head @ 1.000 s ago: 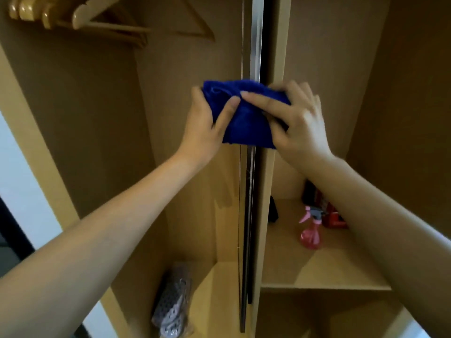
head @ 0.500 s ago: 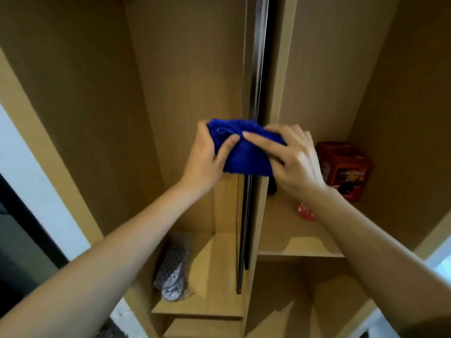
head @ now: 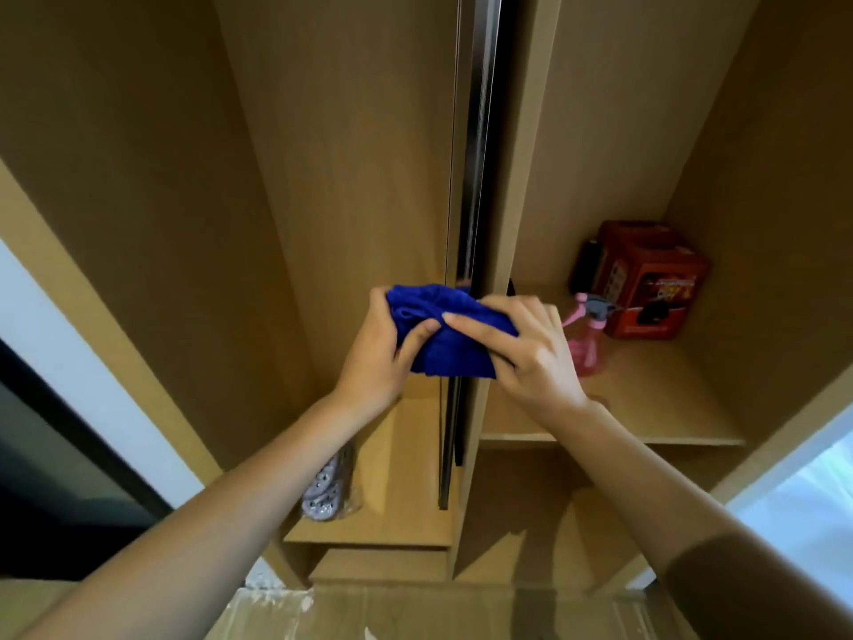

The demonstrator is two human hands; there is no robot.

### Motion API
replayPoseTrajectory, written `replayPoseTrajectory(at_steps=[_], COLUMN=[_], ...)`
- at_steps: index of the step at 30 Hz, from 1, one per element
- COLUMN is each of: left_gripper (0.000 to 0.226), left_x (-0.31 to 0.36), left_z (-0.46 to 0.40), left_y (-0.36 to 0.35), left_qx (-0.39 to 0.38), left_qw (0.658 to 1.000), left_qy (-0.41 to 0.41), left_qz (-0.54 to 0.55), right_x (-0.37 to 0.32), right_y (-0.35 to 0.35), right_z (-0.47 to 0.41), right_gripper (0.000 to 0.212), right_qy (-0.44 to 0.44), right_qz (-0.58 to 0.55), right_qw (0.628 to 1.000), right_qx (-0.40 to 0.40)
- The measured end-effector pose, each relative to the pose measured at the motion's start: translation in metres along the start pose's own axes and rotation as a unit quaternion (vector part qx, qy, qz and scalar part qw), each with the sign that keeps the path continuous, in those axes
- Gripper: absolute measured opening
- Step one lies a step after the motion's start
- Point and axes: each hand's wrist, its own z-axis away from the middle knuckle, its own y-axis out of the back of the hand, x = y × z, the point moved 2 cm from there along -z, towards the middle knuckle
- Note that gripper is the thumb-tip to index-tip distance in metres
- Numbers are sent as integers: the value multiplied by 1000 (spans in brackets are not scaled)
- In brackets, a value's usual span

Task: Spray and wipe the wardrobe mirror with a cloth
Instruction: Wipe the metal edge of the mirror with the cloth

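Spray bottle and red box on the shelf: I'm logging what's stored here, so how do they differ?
The spray bottle is see-through pink with a grey nozzle; the red box is opaque printed card. The bottle is slim and partly hidden by the right hand; the box is broad and squarish. The box stands further back. Both stand on the same shelf.

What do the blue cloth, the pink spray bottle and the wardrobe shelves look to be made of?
The cloth looks like soft microfibre: matte, fuzzy, bunching in folds. The spray bottle seems to be translucent pink plastic, since light shows through it, with a grey trigger top. The shelves look like wood-grain laminate board: a flat, even tan with a faint grain, though real wood cannot be ruled out.
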Motion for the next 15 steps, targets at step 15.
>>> replayPoseTrajectory(at_steps=[15], left_gripper=[25], left_x=[162], left_z=[-131], left_y=[93], left_qx=[124], left_qw=[968], left_qy=[-215], left_qz=[-31], right_x=[18], right_y=[120], right_z=[-184], right_gripper=[31], right_qy=[-23], right_qz=[-61], right_qw=[972], right_qx=[227])
